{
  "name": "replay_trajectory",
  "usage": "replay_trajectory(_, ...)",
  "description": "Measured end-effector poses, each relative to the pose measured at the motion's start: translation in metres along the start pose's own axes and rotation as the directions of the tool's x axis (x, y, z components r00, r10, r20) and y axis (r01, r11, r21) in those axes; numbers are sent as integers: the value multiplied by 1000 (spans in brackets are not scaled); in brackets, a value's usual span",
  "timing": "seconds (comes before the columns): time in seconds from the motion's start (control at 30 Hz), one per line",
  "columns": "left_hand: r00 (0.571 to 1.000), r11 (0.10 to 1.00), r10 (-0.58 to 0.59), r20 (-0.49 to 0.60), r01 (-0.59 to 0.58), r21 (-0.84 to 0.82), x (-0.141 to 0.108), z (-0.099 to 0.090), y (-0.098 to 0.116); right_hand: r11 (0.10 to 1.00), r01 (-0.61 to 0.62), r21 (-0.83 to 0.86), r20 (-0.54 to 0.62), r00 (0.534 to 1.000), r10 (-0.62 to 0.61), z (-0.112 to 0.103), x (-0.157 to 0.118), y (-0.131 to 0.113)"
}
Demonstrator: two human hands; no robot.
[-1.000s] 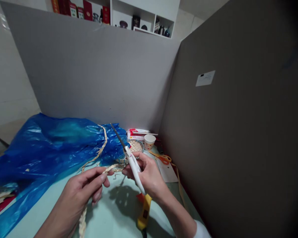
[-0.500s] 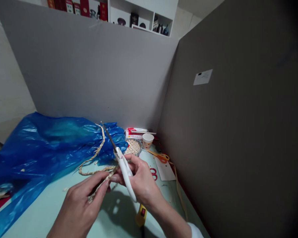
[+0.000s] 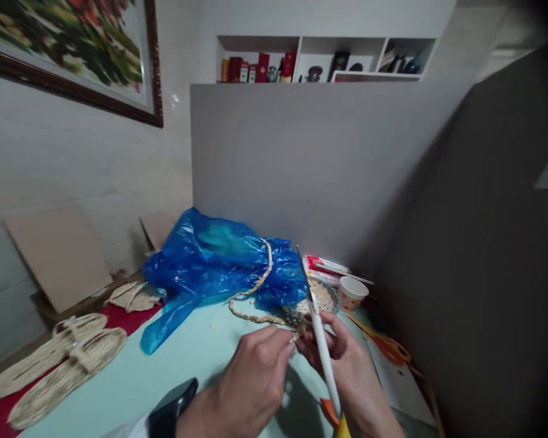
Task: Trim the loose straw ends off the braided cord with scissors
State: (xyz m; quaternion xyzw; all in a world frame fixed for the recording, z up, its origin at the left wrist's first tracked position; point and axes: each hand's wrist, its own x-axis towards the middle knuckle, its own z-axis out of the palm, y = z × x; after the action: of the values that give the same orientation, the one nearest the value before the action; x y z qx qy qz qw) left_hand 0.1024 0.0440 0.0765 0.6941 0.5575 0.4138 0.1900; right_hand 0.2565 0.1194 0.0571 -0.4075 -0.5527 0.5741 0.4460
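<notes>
A braided straw cord [image 3: 251, 291] curves over the blue plastic bag [image 3: 219, 255] and down across the table to my hands. My left hand [image 3: 260, 371] is closed, pinching the cord near its close end; part of the cord is hidden behind the fingers. My right hand [image 3: 347, 359] is closed around a pair of white-handled scissors [image 3: 322, 347], blades pointing up and away. The fingertips of that hand also touch the cord, close to the left fingertips. Behind the scissors lies a round woven tray [image 3: 326, 296], partly covered.
A paper cup [image 3: 352, 292] stands right of the tray. Orange scissors [image 3: 390, 348] rest near the right partition [image 3: 497, 274]. Woven straw sandals [image 3: 73, 365] lie on red cloth at left. A yellow tool [image 3: 342, 427] is at the bottom edge. A grey panel [image 3: 301, 158] closes the back.
My view has swung left and up, bringing the sandals and a framed picture into sight. My left hand has turned, its back now facing up more. Both hands still hold the cord.
</notes>
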Motion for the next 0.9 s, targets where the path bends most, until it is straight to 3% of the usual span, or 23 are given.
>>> replay_trajectory(0.23,977,976,-213,-5,212,-53,10,-3,2,1000,-18,-9,-25,1000,18,5,-3,8)
replay_trajectory(0.37,971,952,-239,6,235,-198,8,-2,-5,996,42,-79,-117,992,-51,20,-15,-2)
replay_trajectory(0.53,962,865,-265,71,270,-423,8,-5,-16,987,74,-143,-117,989,-91,26,-16,-17)
replay_trajectory(0.67,928,761,-337,158,367,-535,12,-12,-17,984,125,-126,-90,987,-137,22,-14,-19)
replay_trajectory(0.77,902,676,-403,153,406,-614,12,-19,-11,969,169,-179,-43,983,-179,14,-14,-20)
replay_trajectory(0.9,868,578,-486,106,410,-705,14,-31,-1,855,360,-374,98,932,-350,-1,-14,-26)
